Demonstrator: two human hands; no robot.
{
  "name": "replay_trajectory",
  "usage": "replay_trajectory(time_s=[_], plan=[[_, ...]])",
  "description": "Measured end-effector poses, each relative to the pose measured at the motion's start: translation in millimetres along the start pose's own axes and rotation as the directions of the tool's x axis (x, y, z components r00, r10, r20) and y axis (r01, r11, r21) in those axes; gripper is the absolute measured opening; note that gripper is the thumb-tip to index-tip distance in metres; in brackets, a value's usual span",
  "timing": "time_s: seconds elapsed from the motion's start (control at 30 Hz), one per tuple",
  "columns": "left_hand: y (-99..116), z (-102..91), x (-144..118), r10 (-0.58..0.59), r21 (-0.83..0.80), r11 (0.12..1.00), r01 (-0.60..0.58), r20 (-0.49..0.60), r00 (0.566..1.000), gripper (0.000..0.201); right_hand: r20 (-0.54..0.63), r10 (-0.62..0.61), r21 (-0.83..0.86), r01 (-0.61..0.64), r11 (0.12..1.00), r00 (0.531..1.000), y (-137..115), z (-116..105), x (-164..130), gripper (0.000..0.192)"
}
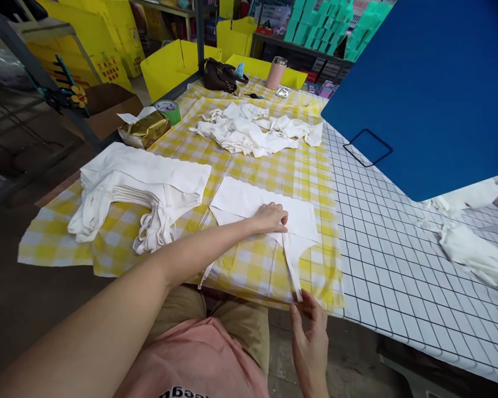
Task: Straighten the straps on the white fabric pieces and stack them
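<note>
My left hand [273, 217] presses flat, unclenched, on the white cloth [249, 202]; my right hand [311, 342] pinches its strap [294, 271] at the tabletop [274, 166] edge. Overpulling could skew the fold, I judge.

Top: a salmon-pink cotton T-shirt [199, 359], with the upper edge of dark printed lettering showing at the bottom.
Legs: khaki-tan cloth shorts or trousers [232, 320].
Arms: bare, no sleeves reaching them.
Hands: bare, no gloves, rings or watch visible.

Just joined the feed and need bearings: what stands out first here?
The left hand presses a flat white cloth piece on the yellow checked tablecloth, while the right hand pinches its strap end at the table's near edge. A big blue board fills the upper right.
</note>
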State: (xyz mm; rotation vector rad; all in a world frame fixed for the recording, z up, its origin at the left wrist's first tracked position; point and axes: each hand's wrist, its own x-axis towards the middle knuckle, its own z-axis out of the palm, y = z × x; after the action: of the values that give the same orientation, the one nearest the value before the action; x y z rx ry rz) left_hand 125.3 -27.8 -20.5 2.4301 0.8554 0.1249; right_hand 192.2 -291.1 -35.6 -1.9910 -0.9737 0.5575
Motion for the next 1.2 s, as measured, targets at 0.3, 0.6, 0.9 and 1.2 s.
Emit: replay_trajectory(time_s=[0.3, 0.6, 0.9, 1.2], plan=[[-21.6, -33.8, -47.8, 0.028, -0.151, 0.988, -0.044, -0.106, 0.994, 0.031, -0.047, -0.371, -0.125, 0.363, 0.923, 0.927, 13.2, 11.1, -27.2, 0.025], [-66.6, -23.9, -125.7, -0.079, 0.095, 0.992, 0.081, -0.022, 0.997, 0.05, 0.625, -0.006, 0.202, -0.154, 0.967, 0.78, -23.8, 133.4, -36.5, 0.041], [-74.0, -13.6, -130.9, -0.052, 0.137, 0.99, 0.042, 0.073, 0.996, 0.058, 0.763, -0.189, 0.085, 0.194, 0.977, 0.618, -42.9, 105.7, -53.0, 0.041], [-74.6, -13.5, -129.5, -0.071, 0.109, 0.992, 0.059, 0.105, 0.992, 0.06, 0.769, -0.508, -0.049, 0.828, 0.559, 0.388, -98.5, -11.7, 2.4, 0.026]])
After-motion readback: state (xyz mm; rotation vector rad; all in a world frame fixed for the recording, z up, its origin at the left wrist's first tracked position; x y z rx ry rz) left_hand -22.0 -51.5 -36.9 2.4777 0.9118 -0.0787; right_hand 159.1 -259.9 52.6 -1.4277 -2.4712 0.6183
